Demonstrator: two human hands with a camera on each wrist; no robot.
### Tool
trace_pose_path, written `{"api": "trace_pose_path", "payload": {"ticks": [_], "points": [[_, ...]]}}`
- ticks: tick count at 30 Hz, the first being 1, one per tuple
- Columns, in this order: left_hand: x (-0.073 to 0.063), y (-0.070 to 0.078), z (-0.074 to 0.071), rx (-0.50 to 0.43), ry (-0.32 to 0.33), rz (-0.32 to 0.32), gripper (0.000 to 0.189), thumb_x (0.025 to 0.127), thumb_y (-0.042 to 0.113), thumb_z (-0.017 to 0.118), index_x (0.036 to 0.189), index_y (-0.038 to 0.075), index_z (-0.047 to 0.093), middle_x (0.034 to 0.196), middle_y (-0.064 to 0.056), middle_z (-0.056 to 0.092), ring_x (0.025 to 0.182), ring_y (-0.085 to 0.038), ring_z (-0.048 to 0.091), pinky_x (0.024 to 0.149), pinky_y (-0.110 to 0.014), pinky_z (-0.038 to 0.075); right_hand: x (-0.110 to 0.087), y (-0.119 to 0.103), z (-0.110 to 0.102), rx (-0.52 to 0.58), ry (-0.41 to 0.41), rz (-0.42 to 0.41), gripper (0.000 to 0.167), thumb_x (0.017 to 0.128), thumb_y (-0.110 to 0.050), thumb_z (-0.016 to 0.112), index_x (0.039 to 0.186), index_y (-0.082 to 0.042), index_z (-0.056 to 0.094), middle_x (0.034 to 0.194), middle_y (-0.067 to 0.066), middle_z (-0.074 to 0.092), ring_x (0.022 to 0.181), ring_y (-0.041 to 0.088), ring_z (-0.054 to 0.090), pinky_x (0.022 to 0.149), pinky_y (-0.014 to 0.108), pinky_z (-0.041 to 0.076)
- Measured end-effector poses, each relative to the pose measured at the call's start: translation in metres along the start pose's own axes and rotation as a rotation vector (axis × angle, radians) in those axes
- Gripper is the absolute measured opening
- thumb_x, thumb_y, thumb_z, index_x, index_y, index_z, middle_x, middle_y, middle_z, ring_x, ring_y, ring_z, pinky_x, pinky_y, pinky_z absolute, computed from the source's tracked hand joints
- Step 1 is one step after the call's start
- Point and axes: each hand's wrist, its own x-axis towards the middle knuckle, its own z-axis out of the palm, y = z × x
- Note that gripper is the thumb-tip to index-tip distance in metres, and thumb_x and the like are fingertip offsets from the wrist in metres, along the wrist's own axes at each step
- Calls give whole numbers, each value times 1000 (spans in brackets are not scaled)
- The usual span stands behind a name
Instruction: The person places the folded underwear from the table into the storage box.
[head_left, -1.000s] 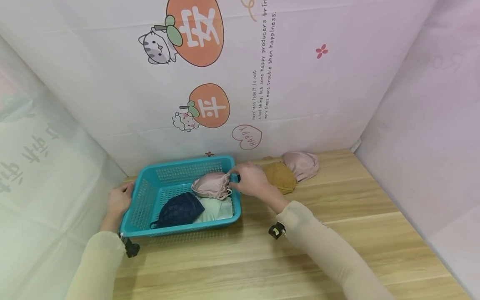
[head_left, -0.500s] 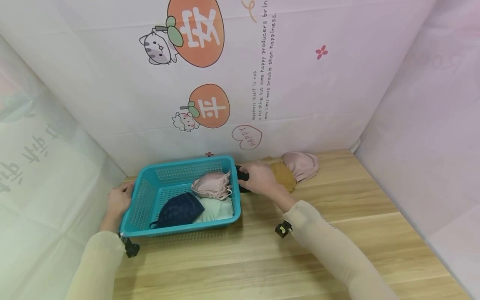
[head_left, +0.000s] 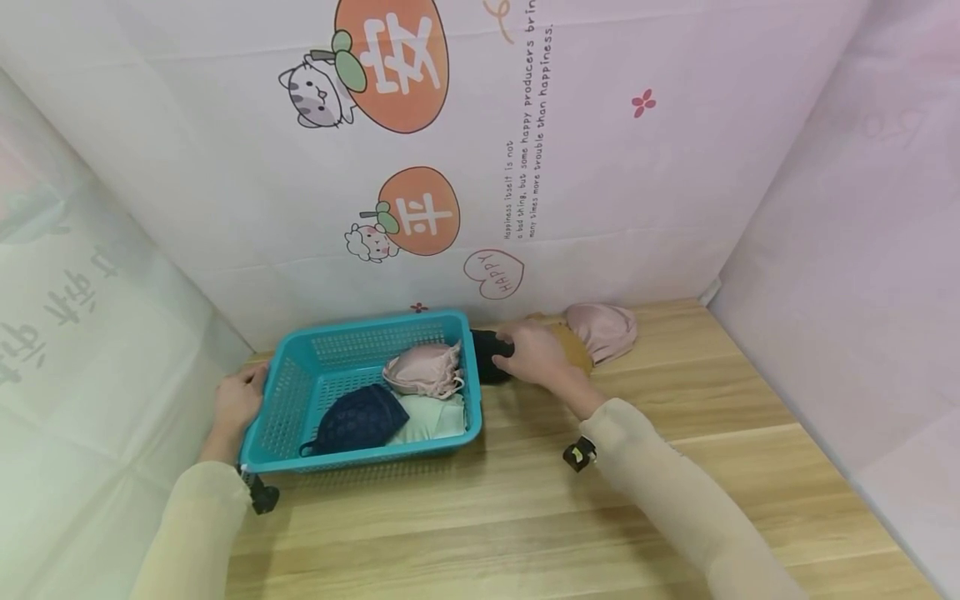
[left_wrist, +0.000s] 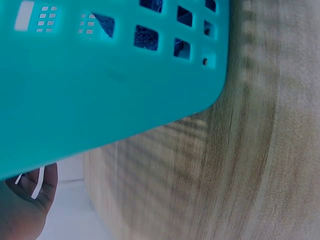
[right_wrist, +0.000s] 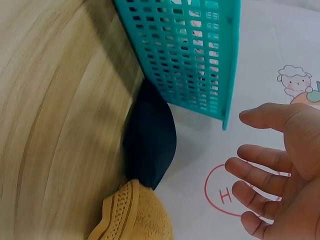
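A teal plastic basket (head_left: 288,408) stands at the left with a navy bra (head_left: 360,419), a pale pink bra (head_left: 422,369) and a folded mint cloth (head_left: 433,417) in it. My left hand (head_left: 238,406) grips the basket's left rim; its curled fingers (left_wrist: 48,187) show at the lower left in the left wrist view. My right hand (head_left: 538,354) hovers right of the basket, fingers spread and holding nothing. Below it, a black bra (right_wrist: 150,137) lies against the basket's right side. A mustard bra (right_wrist: 145,212) adjoins the black one, partly hidden behind my right hand in the head view.
Another dusty pink bra (head_left: 603,332) lies by the back wall, beyond the mustard one. The wooden tabletop (head_left: 465,533) reaches toward me. White printed sheets (head_left: 585,200) wall in the back and both sides.
My right hand has moved right, away from the basket's right rim, and more of the black bra shows. The left hand and basket stay in place.
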Motion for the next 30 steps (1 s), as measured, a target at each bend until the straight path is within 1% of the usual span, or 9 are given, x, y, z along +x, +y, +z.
{"api": "trace_pose_path", "payload": {"ticks": [7, 11, 13, 15, 18, 20, 25, 27, 30], "points": [[0, 3, -1, -12, 2, -5, 59, 109, 43, 25, 144, 2, 50, 142, -29, 53, 121, -46, 54, 95, -60, 45, -2, 13, -5, -60, 5, 21, 42, 86, -41, 76, 119, -16, 71, 112, 3, 72, 108, 23, 65, 91, 44, 53], [0, 3, 0, -7, 9, -6, 59, 109, 43, 25, 142, 3, 53, 135, -28, 57, 108, -40, 56, 84, -52, 47, -3, 19, -6, -65, 4, 24, 42, 85, -42, 76, 119, -17, 71, 113, 3, 71, 106, 23, 66, 89, 44, 53], [1, 2, 0, -2, 12, -5, 58, 109, 43, 25, 140, 3, 55, 129, -26, 60, 102, -37, 55, 78, -47, 46, -3, 22, -7, -55, 5, 21, 43, 85, -40, 76, 119, -15, 71, 114, 5, 70, 106, 24, 66, 90, 44, 53], [1, 1, 0, -2, 12, -7, 58, 109, 43, 25, 140, 3, 55, 127, -25, 60, 100, -35, 54, 76, -44, 44, -3, 26, -7, -45, 7, 10, 42, 85, -38, 77, 118, -12, 71, 115, 7, 70, 106, 25, 67, 91, 44, 53], [2, 0, 1, -12, 7, -21, 60, 109, 44, 25, 143, 3, 52, 133, -26, 58, 102, -35, 53, 79, -46, 46, -3, 31, -7, -21, 18, -6, 42, 85, -33, 77, 117, -8, 71, 116, 8, 70, 106, 26, 67, 92, 44, 53], [2, 0, 1, -21, 2, -27, 60, 109, 44, 24, 145, 4, 49, 138, -27, 56, 107, -37, 54, 84, -50, 47, -3, 34, -8, -15, 15, -6, 41, 85, -32, 76, 117, -7, 71, 117, 8, 70, 107, 26, 67, 93, 44, 53], [2, -1, 1, -34, -11, -40, 61, 109, 45, 24, 147, 4, 47, 144, -28, 51, 119, -42, 53, 93, -57, 46, -5, 39, -10, -4, -8, 24, 41, 87, -31, 73, 120, -7, 69, 123, 10, 70, 112, 29, 67, 95, 45, 53], [2, -1, 1, -33, -11, -39, 61, 109, 45, 24, 147, 4, 47, 144, -28, 52, 121, -43, 53, 94, -58, 46, -6, 42, -9, 11, -11, 32, 41, 88, -31, 73, 121, -7, 68, 129, 11, 68, 114, 30, 67, 96, 46, 53], [2, -1, 2, -27, -1, -31, 60, 109, 45, 24, 145, 3, 49, 139, -27, 55, 115, -41, 54, 90, -55, 47, -6, 47, -8, 21, -12, 36, 42, 89, -33, 73, 122, -7, 68, 138, 11, 63, 116, 30, 66, 97, 45, 53]]}}
